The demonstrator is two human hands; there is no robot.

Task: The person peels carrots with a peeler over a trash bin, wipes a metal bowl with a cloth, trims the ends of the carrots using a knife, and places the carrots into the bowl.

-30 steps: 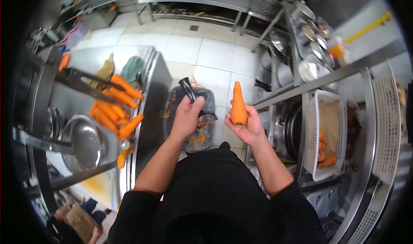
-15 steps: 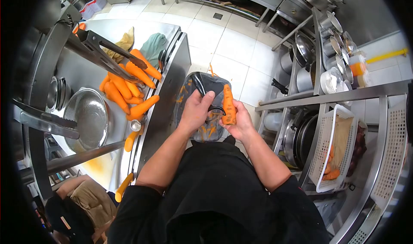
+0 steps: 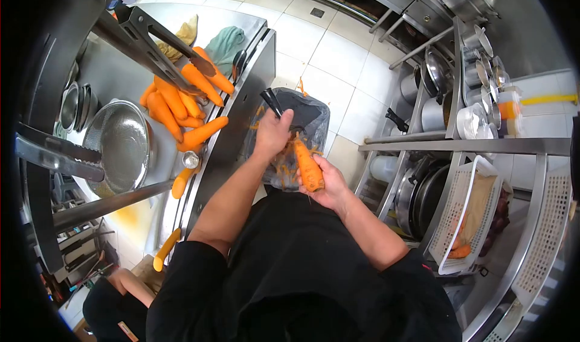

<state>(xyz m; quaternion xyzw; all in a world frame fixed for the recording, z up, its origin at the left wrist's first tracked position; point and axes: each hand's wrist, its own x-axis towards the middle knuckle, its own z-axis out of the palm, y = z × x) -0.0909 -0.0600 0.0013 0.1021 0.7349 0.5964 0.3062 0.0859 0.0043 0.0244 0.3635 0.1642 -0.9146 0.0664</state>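
Note:
My left hand (image 3: pixel 273 138) is closed around a black-handled peeler (image 3: pixel 271 102); its head is partly hidden near the carrot's tip. In my right hand (image 3: pixel 330 186) lies a carrot (image 3: pixel 307 164), gripped by its thick end and tilted, with the narrow end toward the peeler. Patches of rougher skin show on it. Below both hands stands a bin lined with a clear plastic bag (image 3: pixel 319 108), holding orange peelings (image 3: pixel 284 172). On the steel counter to the left, several smooth, bright carrots (image 3: pixel 172 103) lie in a pile.
A mesh strainer (image 3: pixel 118 149) sits on the counter, near cloths (image 3: pixel 226 45). Tongs (image 3: pixel 163 49) hang over the carrots. Shelving with pots (image 3: pixel 434 109) and a white basket (image 3: pixel 468 215) stands at right. A co-worker's arm (image 3: pixel 132 286) shows at lower left.
The carrot has tilted from nearly upright, its tip swinging left, and come slightly nearer my body. My left hand and the peeler have shifted slightly up. The co-worker has moved lower in view.

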